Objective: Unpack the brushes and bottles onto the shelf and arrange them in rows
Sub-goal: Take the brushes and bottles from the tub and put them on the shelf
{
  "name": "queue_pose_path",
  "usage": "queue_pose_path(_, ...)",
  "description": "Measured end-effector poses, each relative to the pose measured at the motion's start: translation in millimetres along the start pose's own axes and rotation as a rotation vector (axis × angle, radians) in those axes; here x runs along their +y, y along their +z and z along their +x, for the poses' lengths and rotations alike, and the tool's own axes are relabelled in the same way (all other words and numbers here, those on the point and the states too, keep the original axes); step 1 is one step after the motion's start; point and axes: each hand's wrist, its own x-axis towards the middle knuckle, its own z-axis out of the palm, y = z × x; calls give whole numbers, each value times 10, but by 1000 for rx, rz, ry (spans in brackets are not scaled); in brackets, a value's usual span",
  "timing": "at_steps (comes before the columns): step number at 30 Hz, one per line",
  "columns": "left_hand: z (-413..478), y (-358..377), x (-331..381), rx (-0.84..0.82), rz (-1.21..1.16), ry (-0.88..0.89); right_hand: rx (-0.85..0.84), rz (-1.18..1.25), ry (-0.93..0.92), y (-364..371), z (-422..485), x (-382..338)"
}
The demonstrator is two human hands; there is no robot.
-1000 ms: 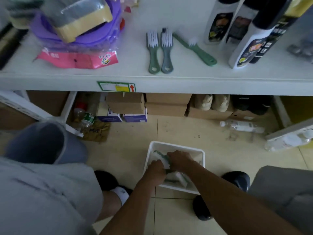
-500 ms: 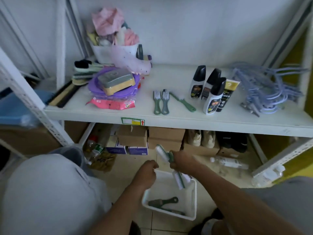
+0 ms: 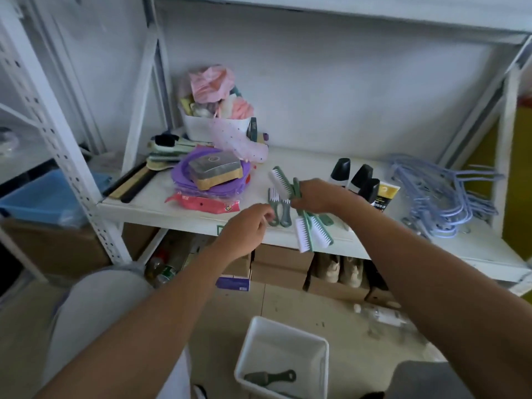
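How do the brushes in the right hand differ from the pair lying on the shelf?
The held brushes hang in the air, fanned at different angles; the shelf pair lies flat, side by side. The held brushes' bristle heads are broader than the shelf pair's. Both: green handles, white bristles.

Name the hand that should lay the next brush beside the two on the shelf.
Left, probably. The left hand looks free and hovers beside the two shelf brushes; the right hand grips a bundle of green brushes it can draw from.
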Motion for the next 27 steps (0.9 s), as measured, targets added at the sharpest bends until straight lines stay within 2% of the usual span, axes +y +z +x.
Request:
queue_pose_path(4, 235, -110, -60, 63, 11, 85, 2, -249, 2, -135, 359, -52)
queue_pose_path(9, 329, 61, -341, 108, 41, 44, 46, -466, 31, 137, 777, -80)
queue_pose_path(16, 603, 347, -453, 106, 44, 81, 101, -390, 68, 445, 1162, -17)
queue_pose_path(27, 593, 303, -448, 109, 46, -66, 261, -364, -12, 437, 975, 116)
